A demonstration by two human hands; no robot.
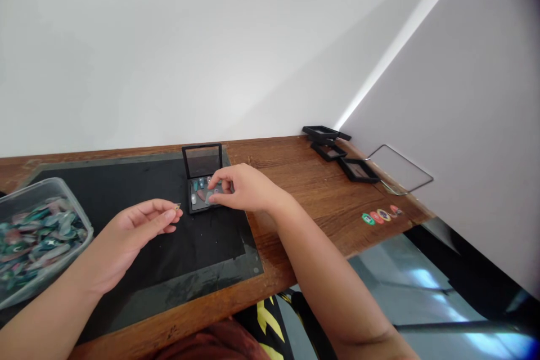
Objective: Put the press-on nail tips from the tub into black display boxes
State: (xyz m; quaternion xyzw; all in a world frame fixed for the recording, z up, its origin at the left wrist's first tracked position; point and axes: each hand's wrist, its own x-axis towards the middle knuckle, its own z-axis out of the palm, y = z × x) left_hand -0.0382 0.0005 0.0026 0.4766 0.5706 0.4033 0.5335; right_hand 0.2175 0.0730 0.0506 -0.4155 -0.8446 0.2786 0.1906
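Black case (203, 177) on dark mat (185, 250)

The plastic tub (77, 202) is cut off at left. Part of the open case (202, 175) is hidden by the right hand (242, 187). The piece (178, 207) in the left hand (141, 226) is too small to be identified; the print on the round tokens (383, 215) cannot be read.

We have a small black case (197, 207) lying open on the dark mat (169, 259), its see-through framed lid (203, 162) raised behind. Inside sit glossy pieces (194, 199), white, teal and pink. Our left hand (133, 229) pinches a tiny gold-coloured piece (178, 207).
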